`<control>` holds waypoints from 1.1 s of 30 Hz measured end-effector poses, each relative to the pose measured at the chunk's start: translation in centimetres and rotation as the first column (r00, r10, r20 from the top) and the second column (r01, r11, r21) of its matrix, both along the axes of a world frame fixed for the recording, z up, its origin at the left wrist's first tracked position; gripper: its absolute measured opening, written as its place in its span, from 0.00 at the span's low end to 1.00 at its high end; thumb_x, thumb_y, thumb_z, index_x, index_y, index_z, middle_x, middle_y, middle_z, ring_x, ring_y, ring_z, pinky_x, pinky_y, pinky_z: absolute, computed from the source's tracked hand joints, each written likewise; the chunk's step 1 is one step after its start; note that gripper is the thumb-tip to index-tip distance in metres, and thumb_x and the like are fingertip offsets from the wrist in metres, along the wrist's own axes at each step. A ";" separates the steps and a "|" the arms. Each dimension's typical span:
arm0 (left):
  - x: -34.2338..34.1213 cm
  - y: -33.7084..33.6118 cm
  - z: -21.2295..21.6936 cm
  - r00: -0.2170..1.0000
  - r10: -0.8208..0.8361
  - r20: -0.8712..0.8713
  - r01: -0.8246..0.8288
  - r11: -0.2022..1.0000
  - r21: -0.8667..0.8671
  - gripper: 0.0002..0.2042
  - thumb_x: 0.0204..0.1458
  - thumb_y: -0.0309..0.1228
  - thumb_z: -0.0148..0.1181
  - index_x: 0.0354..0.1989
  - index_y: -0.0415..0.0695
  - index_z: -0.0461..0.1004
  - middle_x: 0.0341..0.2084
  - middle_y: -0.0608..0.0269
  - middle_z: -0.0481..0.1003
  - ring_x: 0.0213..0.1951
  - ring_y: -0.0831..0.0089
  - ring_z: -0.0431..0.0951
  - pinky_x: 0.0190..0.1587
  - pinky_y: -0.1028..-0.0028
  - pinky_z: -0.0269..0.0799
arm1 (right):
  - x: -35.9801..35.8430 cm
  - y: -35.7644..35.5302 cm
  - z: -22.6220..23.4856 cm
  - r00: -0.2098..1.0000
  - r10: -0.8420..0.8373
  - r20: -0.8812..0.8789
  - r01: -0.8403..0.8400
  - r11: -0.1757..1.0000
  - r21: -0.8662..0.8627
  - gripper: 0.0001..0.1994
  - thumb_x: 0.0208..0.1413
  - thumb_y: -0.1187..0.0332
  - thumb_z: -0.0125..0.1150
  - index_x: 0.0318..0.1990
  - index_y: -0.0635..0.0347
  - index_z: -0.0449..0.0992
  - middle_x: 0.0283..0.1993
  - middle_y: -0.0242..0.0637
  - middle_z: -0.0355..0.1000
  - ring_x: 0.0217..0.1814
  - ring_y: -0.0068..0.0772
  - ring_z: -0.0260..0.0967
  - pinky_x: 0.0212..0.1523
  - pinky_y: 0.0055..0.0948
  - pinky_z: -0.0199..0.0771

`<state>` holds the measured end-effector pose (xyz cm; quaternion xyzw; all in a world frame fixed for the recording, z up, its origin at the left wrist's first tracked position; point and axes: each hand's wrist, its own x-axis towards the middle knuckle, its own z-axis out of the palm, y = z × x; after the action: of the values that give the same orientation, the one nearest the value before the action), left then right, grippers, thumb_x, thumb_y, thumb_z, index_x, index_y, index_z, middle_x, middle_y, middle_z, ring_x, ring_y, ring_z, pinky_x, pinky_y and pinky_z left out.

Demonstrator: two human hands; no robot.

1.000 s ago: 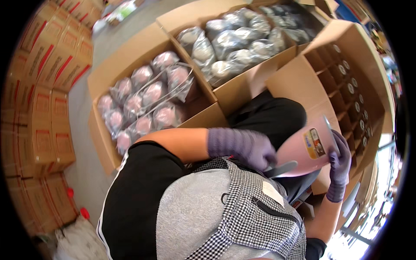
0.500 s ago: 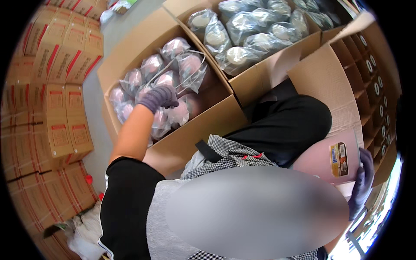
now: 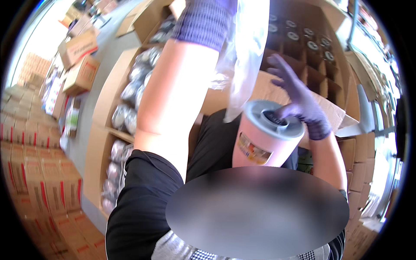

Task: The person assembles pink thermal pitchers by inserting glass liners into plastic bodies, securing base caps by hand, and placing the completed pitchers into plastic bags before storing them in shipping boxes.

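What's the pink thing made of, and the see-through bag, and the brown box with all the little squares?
Pink thing: probably hard plastic, satin-smooth and evenly coloured. See-through bag: thin, glossy plastic film, judging by its clear creases. Brown box: dull cardboard, judging by its folded flap.

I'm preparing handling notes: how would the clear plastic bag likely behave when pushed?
The clear plastic bag would probably flop and crumple rather than resist, since it hangs in long, loose folds. It is likely light for its size, as its film looks thin and see-through.
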<state>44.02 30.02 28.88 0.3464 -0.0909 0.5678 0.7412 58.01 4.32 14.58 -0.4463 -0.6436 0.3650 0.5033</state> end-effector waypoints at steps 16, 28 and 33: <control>4.9 -8.1 -16.0 0.244 0.967 -0.066 -0.004 0.070 0.998 0.18 0.51 0.42 0.70 0.45 0.44 0.81 0.36 0.51 0.80 0.38 0.54 0.82 0.43 0.59 0.78 | 9.0 5.3 -1.7 0.336 -0.006 -0.942 0.006 1.000 -0.004 0.31 0.67 0.47 0.59 0.67 0.64 0.66 0.63 0.47 0.72 0.62 0.42 0.72 0.62 0.38 0.74; 2.9 -11.1 -22.1 0.300 0.167 -0.939 0.397 0.874 0.282 0.15 0.65 0.37 0.61 0.50 0.38 0.82 0.42 0.52 0.84 0.42 0.75 0.83 0.47 0.72 0.79 | 8.9 -2.3 -11.1 0.178 -0.204 -0.963 0.200 0.965 -0.168 0.20 0.68 0.70 0.50 0.65 0.68 0.67 0.63 0.49 0.71 0.64 0.47 0.72 0.68 0.50 0.70; -5.6 -14.3 -23.1 0.642 -0.390 -0.660 0.350 0.915 -0.200 0.16 0.58 0.36 0.69 0.44 0.34 0.81 0.38 0.52 0.82 0.45 0.67 0.82 0.48 0.73 0.76 | 8.1 -10.4 -10.0 0.461 -0.158 -0.873 -0.165 0.952 -0.260 0.23 0.57 0.71 0.66 0.59 0.71 0.73 0.57 0.48 0.77 0.58 0.44 0.77 0.62 0.40 0.76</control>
<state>38.45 15.68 5.74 0.4855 0.1368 0.2373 0.8302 66.10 -6.11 4.54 -0.2628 -0.2239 0.6396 0.6868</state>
